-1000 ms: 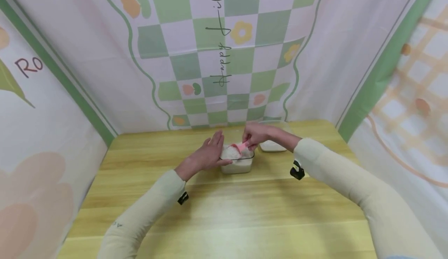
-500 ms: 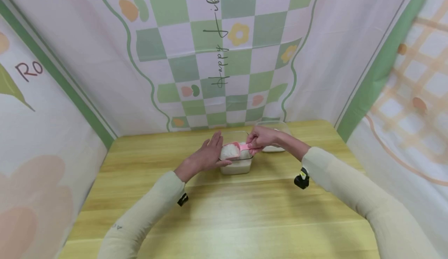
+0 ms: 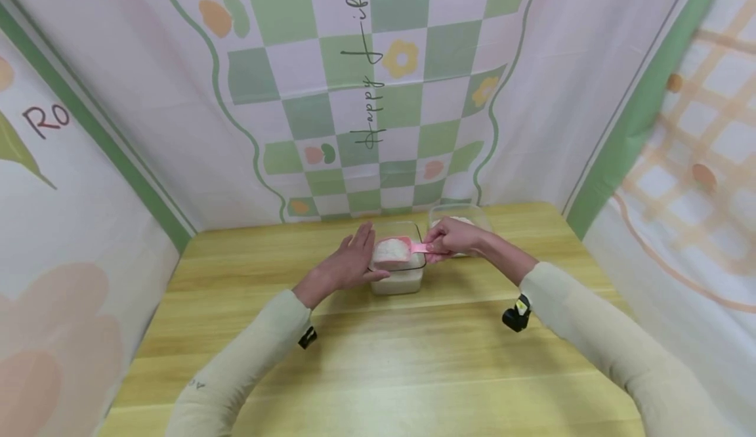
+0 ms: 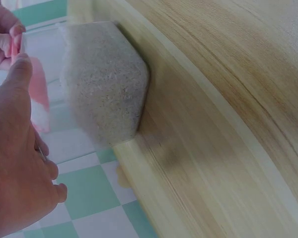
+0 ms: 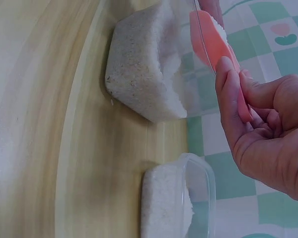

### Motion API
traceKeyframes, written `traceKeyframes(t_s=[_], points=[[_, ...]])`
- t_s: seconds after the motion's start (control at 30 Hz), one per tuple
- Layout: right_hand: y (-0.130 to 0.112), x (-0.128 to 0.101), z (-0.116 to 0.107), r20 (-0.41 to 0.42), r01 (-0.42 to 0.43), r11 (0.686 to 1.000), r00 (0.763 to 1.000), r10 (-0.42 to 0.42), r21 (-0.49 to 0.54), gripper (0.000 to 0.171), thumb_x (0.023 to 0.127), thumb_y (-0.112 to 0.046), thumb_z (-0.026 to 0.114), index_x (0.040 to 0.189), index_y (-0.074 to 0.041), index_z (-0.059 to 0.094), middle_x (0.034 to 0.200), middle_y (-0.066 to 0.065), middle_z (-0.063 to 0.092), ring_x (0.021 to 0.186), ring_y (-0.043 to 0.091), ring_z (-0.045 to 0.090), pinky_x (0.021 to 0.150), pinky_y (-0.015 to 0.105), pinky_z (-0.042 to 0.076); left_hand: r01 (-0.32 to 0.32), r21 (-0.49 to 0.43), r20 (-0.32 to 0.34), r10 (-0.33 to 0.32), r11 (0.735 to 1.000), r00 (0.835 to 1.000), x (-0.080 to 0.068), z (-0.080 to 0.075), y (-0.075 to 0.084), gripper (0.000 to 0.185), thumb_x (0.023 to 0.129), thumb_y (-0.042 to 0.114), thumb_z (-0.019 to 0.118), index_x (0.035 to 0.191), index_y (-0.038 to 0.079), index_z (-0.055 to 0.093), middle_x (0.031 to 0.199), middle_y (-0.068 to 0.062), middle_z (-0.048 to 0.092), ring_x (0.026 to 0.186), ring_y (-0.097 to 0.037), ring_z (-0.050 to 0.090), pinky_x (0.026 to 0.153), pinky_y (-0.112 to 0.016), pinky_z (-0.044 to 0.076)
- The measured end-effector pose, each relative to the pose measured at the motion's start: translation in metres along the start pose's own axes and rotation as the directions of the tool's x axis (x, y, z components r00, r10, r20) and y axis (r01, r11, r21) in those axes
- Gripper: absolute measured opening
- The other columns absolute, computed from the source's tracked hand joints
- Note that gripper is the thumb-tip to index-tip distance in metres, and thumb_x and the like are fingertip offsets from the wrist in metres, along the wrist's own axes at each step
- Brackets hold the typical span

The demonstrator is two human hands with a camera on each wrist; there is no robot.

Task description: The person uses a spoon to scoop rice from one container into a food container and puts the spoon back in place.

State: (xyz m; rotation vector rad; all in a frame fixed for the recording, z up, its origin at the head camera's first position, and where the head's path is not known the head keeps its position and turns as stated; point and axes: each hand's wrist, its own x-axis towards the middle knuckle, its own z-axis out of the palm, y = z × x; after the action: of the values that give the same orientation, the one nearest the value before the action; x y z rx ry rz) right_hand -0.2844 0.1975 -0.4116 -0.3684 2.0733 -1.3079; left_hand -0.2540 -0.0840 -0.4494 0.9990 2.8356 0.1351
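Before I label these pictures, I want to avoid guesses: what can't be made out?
- Right wrist view: one end of the small box, past the bottom edge; part of the left hand, past the top edge.
- Left wrist view: part of the scoop, behind the left hand.
- Head view: part of the small box, behind the right hand.

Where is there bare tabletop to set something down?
Bare table: widest between left sleeve and right sleeve, in front of the left container; another patch left of the left hand. Crowded: around the left container, left hand, pink scoop, right hand and right container.
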Motion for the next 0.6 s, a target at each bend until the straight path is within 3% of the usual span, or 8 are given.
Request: traceKeyframes(t_s=[0.2, 0.6], points=[[0.006, -0.006, -0.001, -0.026, -0.008, 0.996, 1.000, 0.010, 0.086, 0.026, 0.097, 0.010, 0.047, 0.116, 0.025, 0.054, 0.079, 0.007, 0.071, 0.072, 0.009, 0.069, 0.074, 0.022, 0.060, 0.005, -0.003, 0.006, -0.005, 1.000, 1.000, 0.001, 0.002, -0.001, 0.102, 0.097, 0.070, 0.038, 0.157, -0.008, 0.009, 0.167, -0.024, 0.000, 0.156, -0.031, 0.001, 0.123, -0.052, 0.021], [0.013, -0.017, -0.005, -0.106, -0.010, 0.992, 0.994, 0.023, 0.125, 0.030, 0.097, 0.008, 0.048, 0.121, 0.026, 0.050, 0.080, 0.007, 0.072, 0.073, 0.010, 0.071, 0.073, 0.022, 0.060, 0.018, -0.004, 0.011, -0.018, 1.000, 1.000, 0.001, 0.002, -0.001, 0.101, 0.097, 0.069, 0.039, 0.157, -0.008, 0.010, 0.167, -0.023, 0.000, 0.157, -0.030, 0.002, 0.124, -0.050, 0.020]])
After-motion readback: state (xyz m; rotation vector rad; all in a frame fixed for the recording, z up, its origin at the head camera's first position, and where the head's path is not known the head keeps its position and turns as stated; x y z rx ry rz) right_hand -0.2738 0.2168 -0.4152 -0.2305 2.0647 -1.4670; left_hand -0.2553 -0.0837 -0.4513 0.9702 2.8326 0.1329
